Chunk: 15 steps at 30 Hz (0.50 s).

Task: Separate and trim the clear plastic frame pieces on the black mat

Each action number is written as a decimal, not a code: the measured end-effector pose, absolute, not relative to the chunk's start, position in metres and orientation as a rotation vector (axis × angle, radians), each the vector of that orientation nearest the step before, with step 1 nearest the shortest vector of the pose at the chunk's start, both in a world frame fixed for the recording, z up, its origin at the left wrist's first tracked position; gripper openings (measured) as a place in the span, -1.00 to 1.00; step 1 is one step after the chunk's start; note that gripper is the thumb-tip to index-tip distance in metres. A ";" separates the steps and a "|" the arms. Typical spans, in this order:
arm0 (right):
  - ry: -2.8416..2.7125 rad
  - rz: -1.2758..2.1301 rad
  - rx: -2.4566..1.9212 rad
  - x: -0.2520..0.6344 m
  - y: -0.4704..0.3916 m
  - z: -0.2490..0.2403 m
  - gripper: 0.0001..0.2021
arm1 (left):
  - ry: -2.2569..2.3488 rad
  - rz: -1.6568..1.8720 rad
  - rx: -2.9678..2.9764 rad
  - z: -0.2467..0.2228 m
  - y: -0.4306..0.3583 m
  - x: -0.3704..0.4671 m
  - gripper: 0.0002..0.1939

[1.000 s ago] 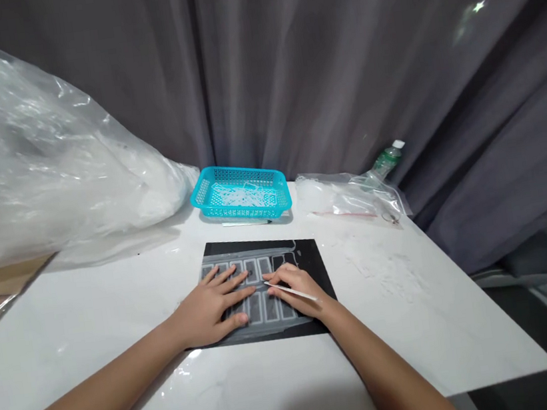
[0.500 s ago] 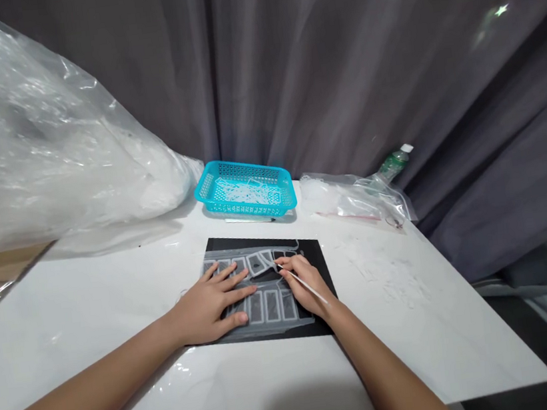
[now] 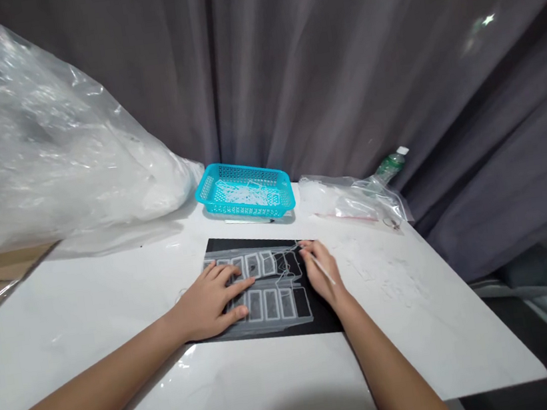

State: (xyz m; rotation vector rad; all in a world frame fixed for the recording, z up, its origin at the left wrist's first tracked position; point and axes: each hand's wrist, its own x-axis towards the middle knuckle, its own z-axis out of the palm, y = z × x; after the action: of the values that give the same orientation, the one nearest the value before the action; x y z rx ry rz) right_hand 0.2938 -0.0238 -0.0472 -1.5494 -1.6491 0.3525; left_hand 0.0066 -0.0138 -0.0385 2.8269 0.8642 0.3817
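A translucent sheet [image 3: 271,304] with rows of pale rectangular frames lies on a black mat [image 3: 327,324]. My left hand [image 3: 210,302] rests flat over the sheet's left part, its fingers spread. My right hand [image 3: 321,269] is closed around a thin white stick [image 3: 323,271], at the sheet's upper right edge. Its fingertips are by a thin strip at that edge; whether they also pinch the strip I cannot tell. Between the hands, some frames in the upper row look loosened, with thin pale strands [image 3: 285,269] across them.
Behind the mat stands a blue plastic basket [image 3: 207,203] holding white scraps, with a pen-like stick before it. A large clear bag [image 3: 60,159] fills the left; a smaller bag [image 3: 353,198] and green bottle [image 3: 392,164] are back right. Clear scraps [image 3: 399,279] lie on the right.
My right hand has moved right and slightly up with the stick, away from the middle of the upper row, uncovering the sheet's right end. My left hand stays on the sheet.
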 end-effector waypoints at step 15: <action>-1.575 0.513 -1.569 0.303 -0.030 -0.036 -0.84 | 0.722 0.519 2.733 -0.043 -0.006 -0.008 -0.53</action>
State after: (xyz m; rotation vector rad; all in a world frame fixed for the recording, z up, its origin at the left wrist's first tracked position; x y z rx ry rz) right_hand 0.3033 -0.0295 -0.0358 -1.5688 -1.5748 0.5125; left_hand -0.0075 -0.0065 -0.0428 2.7331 0.7221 0.5191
